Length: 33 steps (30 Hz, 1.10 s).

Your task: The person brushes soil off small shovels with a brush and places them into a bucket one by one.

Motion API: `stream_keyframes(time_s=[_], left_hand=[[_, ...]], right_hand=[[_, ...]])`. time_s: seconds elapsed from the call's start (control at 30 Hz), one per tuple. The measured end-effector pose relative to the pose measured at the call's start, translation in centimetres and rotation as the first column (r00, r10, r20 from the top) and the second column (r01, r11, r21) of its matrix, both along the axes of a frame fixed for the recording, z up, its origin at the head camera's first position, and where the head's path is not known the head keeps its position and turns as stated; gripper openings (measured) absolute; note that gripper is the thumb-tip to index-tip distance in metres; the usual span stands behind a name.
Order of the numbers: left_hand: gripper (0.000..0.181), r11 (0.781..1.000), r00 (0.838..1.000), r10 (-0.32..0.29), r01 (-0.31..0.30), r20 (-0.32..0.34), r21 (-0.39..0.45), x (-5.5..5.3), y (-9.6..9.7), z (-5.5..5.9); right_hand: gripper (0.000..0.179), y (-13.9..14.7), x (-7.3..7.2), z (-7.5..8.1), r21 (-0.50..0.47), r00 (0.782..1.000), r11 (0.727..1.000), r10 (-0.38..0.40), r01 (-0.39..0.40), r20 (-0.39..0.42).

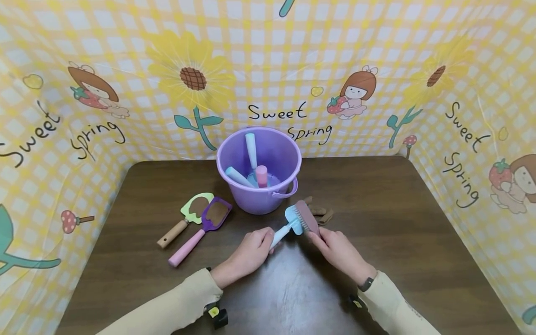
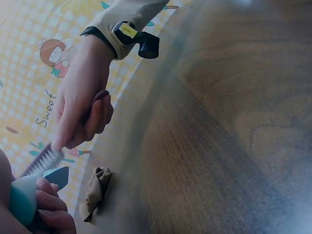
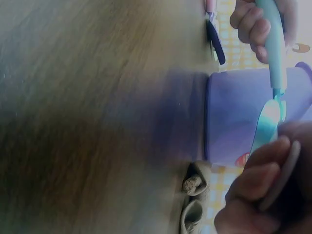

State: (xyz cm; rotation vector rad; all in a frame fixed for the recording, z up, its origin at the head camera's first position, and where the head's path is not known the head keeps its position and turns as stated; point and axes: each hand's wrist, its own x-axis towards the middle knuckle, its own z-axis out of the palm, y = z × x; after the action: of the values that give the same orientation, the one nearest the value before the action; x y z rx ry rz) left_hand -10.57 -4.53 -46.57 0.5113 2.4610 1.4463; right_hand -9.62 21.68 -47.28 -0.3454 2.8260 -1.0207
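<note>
My left hand (image 1: 250,252) grips the pale blue handle of a small toy shovel (image 1: 279,236), its light blue blade pointing away to the right. In my right hand (image 1: 341,252) is a scrubbing brush (image 1: 308,217) with a brownish-pink back and pale bristles. The bristles lie against the shovel's blade in the head view. From the left wrist, the brush (image 2: 46,158) shows its bristles close to the blade. The right wrist view has the shovel handle (image 3: 273,48) in the left fist, while the right fingers hide most of the brush.
Behind the hands stands a purple bucket (image 1: 258,201) holding blue-handled tools and a pink-handled one. A green shovel (image 1: 192,215) with a wooden handle and a purple shovel (image 1: 206,227) with a pink handle lie left, brown patches on their blades. Crumpled brown cloth (image 1: 324,216) lies behind the brush.
</note>
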Motion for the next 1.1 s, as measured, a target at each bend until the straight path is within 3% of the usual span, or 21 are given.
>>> stream_keyframes(time_s=[0.13,0.2,0.4,0.53,0.73,0.83,0.97,1.1], left_hand=[[0.032,1.000,1.000,-0.004,0.004,0.002,-0.012,0.20,-0.16,0.08],[0.032,1.000,1.000,-0.002,0.002,0.004,-0.017,0.19,-0.12,0.15],[0.030,1.000,1.000,0.015,-0.015,-0.008,-0.002,0.21,-0.01,0.32],[0.030,0.999,0.999,0.027,-0.026,-0.029,0.019,0.25,0.09,0.39],[0.031,1.000,0.999,0.008,-0.007,-0.043,0.018,0.55,0.13,0.24],[0.031,1.000,0.999,0.007,-0.006,-0.053,0.024,0.67,0.20,0.06],[0.031,0.999,0.997,0.028,-0.026,-0.070,0.028,0.59,0.28,-0.15],[0.031,0.998,0.997,0.054,-0.052,-0.058,0.035,0.38,0.18,-0.19]], right_hand=[[0.028,0.26,-0.33,-0.17,0.028,0.994,0.995,-0.098,0.096,0.052],[0.026,0.35,-0.40,-0.17,0.035,0.993,0.993,-0.111,0.109,0.039],[0.007,0.13,0.13,-0.14,-0.017,0.999,0.999,0.031,-0.032,-0.027],[0.008,0.09,0.28,-0.27,-0.009,0.995,0.996,0.088,-0.089,-0.050],[0.015,0.34,-0.23,-0.36,0.011,0.998,0.998,-0.065,0.065,0.028],[0.017,0.56,-0.32,-0.35,0.030,0.992,0.992,-0.124,0.123,0.025],[0.021,0.53,-0.27,-0.30,0.032,0.996,0.996,-0.085,0.085,-0.021],[0.025,0.33,-0.19,-0.35,-0.016,0.999,0.999,-0.043,0.044,0.006]])
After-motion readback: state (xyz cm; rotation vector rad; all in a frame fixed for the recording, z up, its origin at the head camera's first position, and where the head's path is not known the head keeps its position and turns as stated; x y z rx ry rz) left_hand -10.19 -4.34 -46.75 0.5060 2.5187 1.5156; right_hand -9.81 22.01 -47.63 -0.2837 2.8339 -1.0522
